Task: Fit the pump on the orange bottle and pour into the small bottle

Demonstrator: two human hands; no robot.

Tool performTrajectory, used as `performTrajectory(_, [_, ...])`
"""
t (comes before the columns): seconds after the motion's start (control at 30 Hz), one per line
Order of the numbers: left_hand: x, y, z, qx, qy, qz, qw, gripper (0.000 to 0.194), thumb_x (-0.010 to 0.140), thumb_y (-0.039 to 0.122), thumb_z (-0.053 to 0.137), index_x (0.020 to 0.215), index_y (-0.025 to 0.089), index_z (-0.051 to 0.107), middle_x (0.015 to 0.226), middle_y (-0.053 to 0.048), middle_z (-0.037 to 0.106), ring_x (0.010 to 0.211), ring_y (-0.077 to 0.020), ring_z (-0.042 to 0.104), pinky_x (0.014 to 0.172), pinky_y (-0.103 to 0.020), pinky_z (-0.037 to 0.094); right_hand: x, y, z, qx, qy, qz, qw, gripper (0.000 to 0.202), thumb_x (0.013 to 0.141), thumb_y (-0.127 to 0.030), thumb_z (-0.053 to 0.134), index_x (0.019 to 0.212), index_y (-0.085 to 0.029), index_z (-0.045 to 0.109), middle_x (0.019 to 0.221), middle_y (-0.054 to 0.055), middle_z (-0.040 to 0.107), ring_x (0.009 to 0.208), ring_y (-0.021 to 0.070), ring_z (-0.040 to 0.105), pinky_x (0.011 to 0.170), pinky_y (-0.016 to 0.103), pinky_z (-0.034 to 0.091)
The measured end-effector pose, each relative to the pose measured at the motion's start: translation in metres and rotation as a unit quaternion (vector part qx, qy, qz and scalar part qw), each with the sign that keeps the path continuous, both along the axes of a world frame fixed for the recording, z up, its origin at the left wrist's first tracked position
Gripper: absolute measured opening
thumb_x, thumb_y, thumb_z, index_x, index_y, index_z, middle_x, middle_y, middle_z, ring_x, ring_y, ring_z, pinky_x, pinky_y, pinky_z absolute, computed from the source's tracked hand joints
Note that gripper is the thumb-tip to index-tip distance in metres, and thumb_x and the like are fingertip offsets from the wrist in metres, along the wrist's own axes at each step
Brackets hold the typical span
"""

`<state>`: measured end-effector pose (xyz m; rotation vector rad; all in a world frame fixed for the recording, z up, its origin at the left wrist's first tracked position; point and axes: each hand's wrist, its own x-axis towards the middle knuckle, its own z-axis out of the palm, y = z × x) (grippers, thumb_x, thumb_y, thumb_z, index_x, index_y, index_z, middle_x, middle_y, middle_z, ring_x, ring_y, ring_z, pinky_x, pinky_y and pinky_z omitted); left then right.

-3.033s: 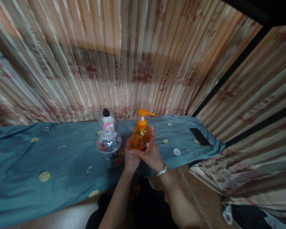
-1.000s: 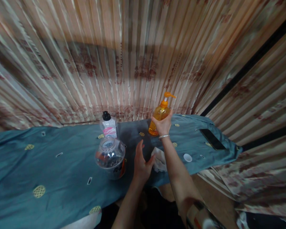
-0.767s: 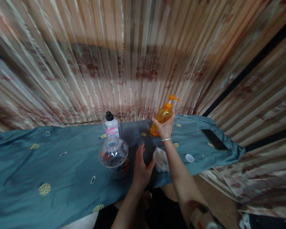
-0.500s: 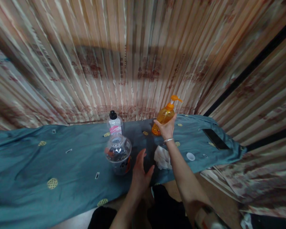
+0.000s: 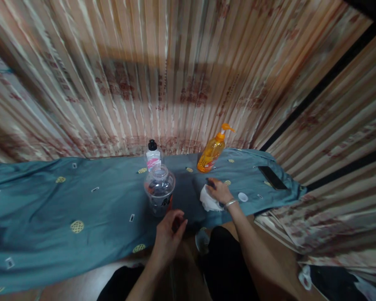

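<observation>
My right hand [image 5: 219, 192] is down on a crumpled white tissue [image 5: 209, 200], its fingers closed over the upper right edge. My left hand [image 5: 171, 228] holds nothing. Its fingers are loosely curled, with the thumb apart, just in front of a clear plastic jar [image 5: 159, 194] with a narrow neck and dark lettering. Behind the jar stands a clear bottle [image 5: 153, 158] with a black cap and a pink and white label, its lower part hidden. An orange pump bottle [image 5: 210, 154] stands beyond the tissue, untouched.
A teal patterned cloth [image 5: 106, 209] covers the table. To the right lie a small white round lid [image 5: 242, 197] and a black phone [image 5: 272, 177]. A pleated curtain [image 5: 181, 83] hangs behind the table, and a dark pole [image 5: 316, 90] slants at the right.
My right hand has let go of the orange pump bottle and come down to the tissue. My left hand has shifted slightly left and its fingers have curled. The view has shifted a little.
</observation>
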<state>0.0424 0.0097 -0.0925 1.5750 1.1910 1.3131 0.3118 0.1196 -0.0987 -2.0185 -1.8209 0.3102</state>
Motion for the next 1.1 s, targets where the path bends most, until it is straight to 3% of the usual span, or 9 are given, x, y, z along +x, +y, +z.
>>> performTrajectory(0.17, [-0.017,0.001,0.008,0.004,-0.008,0.033,0.999,0.013,0.084,0.035,0.071,0.088,0.025,0.078,0.072,0.000,0.075,0.062,-0.0175,0.070,0.063,-0.029,0.058,-0.009,-0.013,0.007,-0.038,-0.044,0.049,0.997,0.030,0.079,-0.003,0.070,0.101,-0.021,0.077,0.109,0.013,0.084,0.107,0.0278,0.080,0.097,0.033,0.058])
performTrajectory(0.33, [-0.037,-0.001,0.010,-0.003,-0.012,0.073,0.997,0.017,0.083,0.040,0.072,0.084,0.025,0.078,0.073,-0.001,0.077,0.063,-0.0189,0.072,0.062,-0.030,0.059,-0.022,-0.006,0.017,-0.048,-0.044,0.098,0.993,0.024,0.084,0.000,0.064,0.093,-0.019,0.075,0.098,0.011,0.084,0.100,0.0256,0.080,0.091,0.031,0.056])
performTrajectory(0.5, [-0.056,0.000,0.003,-0.020,-0.008,0.129,0.991,0.022,0.082,0.044,0.075,0.090,0.024,0.077,0.075,-0.002,0.074,0.066,-0.0200,0.071,0.067,-0.034,0.060,-0.040,-0.003,0.018,-0.030,0.009,0.161,0.986,0.021,0.090,-0.004,0.066,0.097,-0.021,0.077,0.097,0.007,0.083,0.101,0.0235,0.080,0.093,0.031,0.058])
performTrajectory(0.6, [-0.062,0.004,-0.004,-0.021,-0.009,0.177,0.984,0.040,0.078,0.048,0.081,0.109,0.024,0.073,0.095,-0.005,0.073,0.083,-0.0234,0.072,0.079,-0.040,0.062,-0.047,-0.003,0.013,-0.010,0.053,0.182,0.982,0.028,0.088,-0.005,0.067,0.107,-0.023,0.077,0.112,0.006,0.084,0.108,0.0217,0.079,0.099,0.032,0.059])
performTrajectory(0.67, [-0.061,0.008,-0.010,-0.015,-0.010,0.206,0.978,0.066,0.072,0.050,0.087,0.128,0.024,0.065,0.120,-0.010,0.070,0.108,-0.0289,0.071,0.096,-0.048,0.061,-0.048,-0.004,0.008,0.007,0.080,0.178,0.981,0.035,0.088,-0.005,0.065,0.116,-0.023,0.076,0.122,0.007,0.083,0.113,0.0224,0.079,0.102,0.035,0.059])
performTrajectory(0.8, [-0.049,0.019,-0.020,-0.034,-0.010,0.202,0.979,0.097,0.067,0.048,0.091,0.150,0.023,0.048,0.155,-0.019,0.055,0.148,-0.0392,0.052,0.123,-0.061,0.043,-0.049,-0.003,0.001,0.037,0.121,0.159,0.979,0.032,0.092,-0.012,0.063,0.119,-0.022,0.076,0.114,0.009,0.084,0.103,0.0247,0.081,0.097,0.040,0.064])
performTrajectory(0.87, [-0.042,0.025,-0.023,-0.050,-0.012,0.187,0.981,0.104,0.066,0.044,0.091,0.154,0.022,0.043,0.163,-0.022,0.050,0.155,-0.0414,0.046,0.128,-0.063,0.035,-0.052,-0.001,-0.002,0.051,0.140,0.156,0.977,0.030,0.093,-0.015,0.065,0.120,-0.022,0.076,0.113,0.009,0.084,0.101,0.0249,0.082,0.095,0.041,0.065])
performTrajectory(0.97, [-0.035,0.034,-0.023,-0.066,-0.021,0.167,0.983,0.109,0.066,0.042,0.091,0.158,0.019,0.037,0.165,-0.025,0.049,0.156,-0.0406,0.047,0.129,-0.062,0.035,-0.064,0.006,-0.001,0.070,0.163,0.162,0.971,0.032,0.095,-0.020,0.069,0.126,-0.023,0.074,0.115,0.009,0.084,0.104,0.0248,0.082,0.096,0.042,0.066])
performTrajectory(1.1, [-0.032,0.040,-0.020,-0.066,-0.037,0.153,0.985,0.108,0.066,0.044,0.093,0.157,0.019,0.040,0.162,-0.024,0.054,0.154,-0.0386,0.051,0.129,-0.058,0.037,-0.088,0.032,0.020,0.092,0.182,0.185,0.961,0.040,0.097,-0.029,0.073,0.136,-0.020,0.069,0.124,0.013,0.082,0.116,0.0259,0.079,0.104,0.042,0.063])
